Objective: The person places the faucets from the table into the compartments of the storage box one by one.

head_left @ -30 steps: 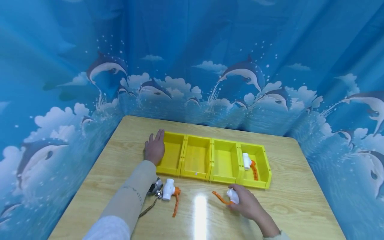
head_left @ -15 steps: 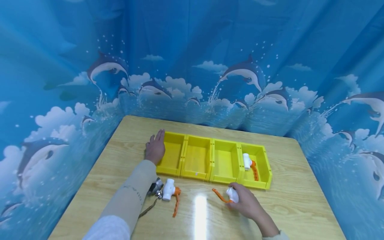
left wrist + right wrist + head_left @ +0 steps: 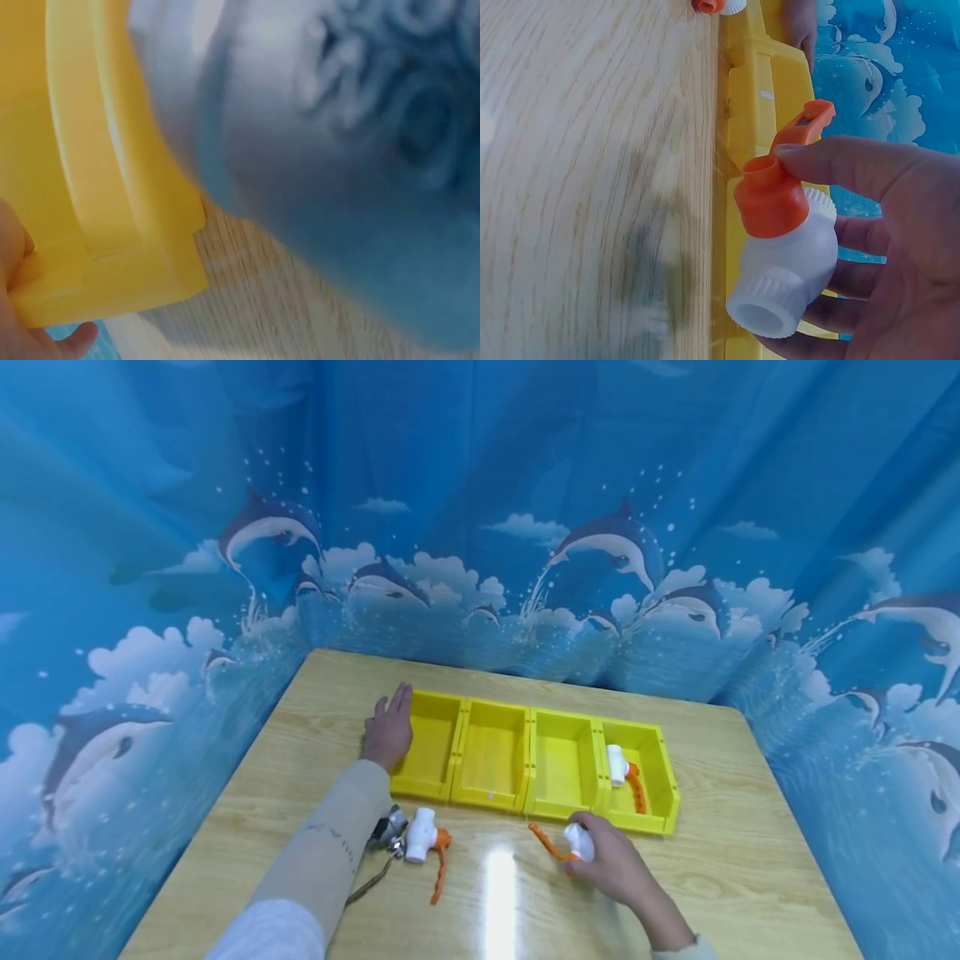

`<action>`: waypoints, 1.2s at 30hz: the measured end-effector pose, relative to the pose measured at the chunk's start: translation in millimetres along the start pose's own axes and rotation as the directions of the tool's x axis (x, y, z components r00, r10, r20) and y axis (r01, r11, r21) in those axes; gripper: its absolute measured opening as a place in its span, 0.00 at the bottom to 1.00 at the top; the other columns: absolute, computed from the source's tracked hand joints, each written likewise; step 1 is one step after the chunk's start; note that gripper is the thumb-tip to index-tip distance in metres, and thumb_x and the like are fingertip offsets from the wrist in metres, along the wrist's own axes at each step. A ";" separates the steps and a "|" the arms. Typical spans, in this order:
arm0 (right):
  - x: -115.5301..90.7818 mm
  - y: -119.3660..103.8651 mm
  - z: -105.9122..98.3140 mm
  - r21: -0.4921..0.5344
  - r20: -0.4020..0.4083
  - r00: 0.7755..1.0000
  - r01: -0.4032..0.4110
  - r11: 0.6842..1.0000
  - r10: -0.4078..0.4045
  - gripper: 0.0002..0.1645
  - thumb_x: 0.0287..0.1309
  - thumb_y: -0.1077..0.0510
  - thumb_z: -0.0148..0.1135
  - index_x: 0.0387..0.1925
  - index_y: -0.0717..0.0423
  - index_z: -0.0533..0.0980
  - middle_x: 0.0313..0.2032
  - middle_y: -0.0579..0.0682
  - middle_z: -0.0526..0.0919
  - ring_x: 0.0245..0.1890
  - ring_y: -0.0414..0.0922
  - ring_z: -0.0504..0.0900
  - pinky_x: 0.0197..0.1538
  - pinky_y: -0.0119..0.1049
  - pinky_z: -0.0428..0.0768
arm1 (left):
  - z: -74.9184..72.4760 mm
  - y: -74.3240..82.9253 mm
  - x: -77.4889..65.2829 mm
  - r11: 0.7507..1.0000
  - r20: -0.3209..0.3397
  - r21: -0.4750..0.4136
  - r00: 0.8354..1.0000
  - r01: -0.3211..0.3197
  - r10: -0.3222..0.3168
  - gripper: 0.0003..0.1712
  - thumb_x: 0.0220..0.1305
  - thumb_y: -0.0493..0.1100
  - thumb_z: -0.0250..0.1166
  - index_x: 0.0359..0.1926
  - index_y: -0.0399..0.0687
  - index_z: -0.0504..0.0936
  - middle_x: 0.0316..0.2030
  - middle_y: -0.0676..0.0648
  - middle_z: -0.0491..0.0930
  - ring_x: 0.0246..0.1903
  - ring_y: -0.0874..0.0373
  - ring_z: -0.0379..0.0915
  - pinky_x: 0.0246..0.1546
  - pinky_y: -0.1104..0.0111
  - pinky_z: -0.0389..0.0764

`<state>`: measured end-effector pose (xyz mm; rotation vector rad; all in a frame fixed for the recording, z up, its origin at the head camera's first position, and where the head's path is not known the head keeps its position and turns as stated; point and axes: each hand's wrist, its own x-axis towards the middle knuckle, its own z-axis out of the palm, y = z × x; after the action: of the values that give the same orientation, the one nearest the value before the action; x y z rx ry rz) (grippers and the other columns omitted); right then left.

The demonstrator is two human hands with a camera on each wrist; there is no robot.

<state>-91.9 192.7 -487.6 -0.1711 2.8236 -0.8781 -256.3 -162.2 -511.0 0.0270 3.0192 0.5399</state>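
In the head view my right hand (image 3: 611,862) holds a white plastic ball valve (image 3: 578,843) with an orange lever, over the table close in front of the yellow bins. The right wrist view shows the thumb pressing on the orange lever (image 3: 802,133) while the other fingers lie behind the white body (image 3: 787,262). My left hand (image 3: 388,733) rests at the left end wall of the bin row, fingers extended; its thumb is hidden from the head camera. Another white and orange ball valve (image 3: 422,835) lies beside my left forearm, next to a silver metal fitting (image 3: 388,828) with a long lever.
Yellow bins (image 3: 491,800) stand joined in a row across the wooden table (image 3: 720,827). In the rightmost compartment lies a ball valve (image 3: 617,765) with an orange lever. A blue dolphin-print curtain (image 3: 480,610) hangs around the table's back and sides.
My right hand has shifted slightly left and away from me with the ball valve in its grip. My left hand stays at the bin row.
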 end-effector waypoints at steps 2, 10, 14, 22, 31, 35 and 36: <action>-0.1 -0.4 0.9 0.005 -0.006 1.000 0.003 1.000 -0.003 0.36 0.35 0.57 0.79 0.51 0.56 0.76 0.41 0.48 0.80 0.35 0.41 0.74 0.35 0.38 0.74 | 0.6 -0.5 0.3 1.000 0.004 -0.003 1.000 -0.002 0.002 0.34 0.75 0.35 0.40 0.77 0.48 0.40 0.77 0.48 0.39 0.71 0.37 0.45 0.60 0.38 0.63; 2.5 -2.2 2.1 -0.013 -0.011 1.000 -0.001 1.000 0.001 0.38 0.37 0.54 0.79 0.53 0.56 0.75 0.44 0.50 0.81 0.36 0.42 0.75 0.36 0.38 0.74 | 1.6 -0.9 1.9 1.000 0.006 -0.027 1.000 0.006 -0.006 0.35 0.75 0.35 0.41 0.77 0.49 0.40 0.77 0.48 0.40 0.69 0.37 0.49 0.60 0.39 0.63; 3.9 -3.6 0.9 -0.012 -0.009 1.000 -0.010 1.000 0.010 0.38 0.38 0.54 0.79 0.55 0.56 0.75 0.45 0.51 0.81 0.37 0.42 0.75 0.36 0.38 0.75 | 2.5 -1.8 3.5 0.999 0.023 -0.040 1.000 0.021 -0.021 0.34 0.76 0.36 0.39 0.78 0.50 0.39 0.77 0.49 0.39 0.69 0.38 0.49 0.62 0.39 0.62; 5.3 -8.1 -1.5 -0.008 -0.019 1.000 -0.009 1.000 0.009 0.38 0.38 0.55 0.78 0.55 0.57 0.75 0.46 0.52 0.81 0.36 0.43 0.75 0.35 0.38 0.74 | 3.6 -2.3 4.6 1.000 0.017 -0.020 1.000 0.024 -0.024 0.36 0.75 0.35 0.42 0.78 0.51 0.40 0.77 0.49 0.40 0.71 0.38 0.43 0.62 0.40 0.61; 6.4 -6.6 -0.3 -0.001 -0.029 1.000 -0.008 1.000 0.008 0.38 0.38 0.55 0.78 0.54 0.57 0.75 0.46 0.53 0.81 0.36 0.43 0.75 0.35 0.38 0.75 | 4.5 -1.5 4.4 0.999 0.010 -0.029 1.000 0.015 -0.015 0.34 0.76 0.36 0.39 0.78 0.50 0.40 0.77 0.48 0.40 0.70 0.38 0.48 0.62 0.39 0.61; 6.8 -5.3 -0.3 -0.001 -0.040 0.999 -0.006 1.000 0.005 0.38 0.38 0.55 0.78 0.54 0.58 0.75 0.46 0.53 0.81 0.36 0.43 0.75 0.34 0.37 0.75 | 4.3 -1.7 3.4 0.999 0.003 -0.037 1.000 0.014 -0.014 0.34 0.76 0.35 0.39 0.78 0.50 0.40 0.77 0.48 0.40 0.69 0.38 0.49 0.62 0.39 0.61; 6.9 -5.0 0.0 -0.001 -0.044 0.999 -0.006 1.000 0.006 0.38 0.38 0.55 0.78 0.54 0.58 0.75 0.46 0.53 0.81 0.36 0.43 0.75 0.34 0.37 0.75 | 4.1 -1.5 3.1 0.999 0.003 -0.038 1.000 0.015 -0.015 0.34 0.76 0.35 0.38 0.78 0.50 0.40 0.77 0.48 0.40 0.69 0.38 0.49 0.62 0.40 0.62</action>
<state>-98.4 187.5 -485.7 -0.1459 2.8632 -0.8898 -259.1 -162.1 -515.6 0.0024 3.0036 0.5953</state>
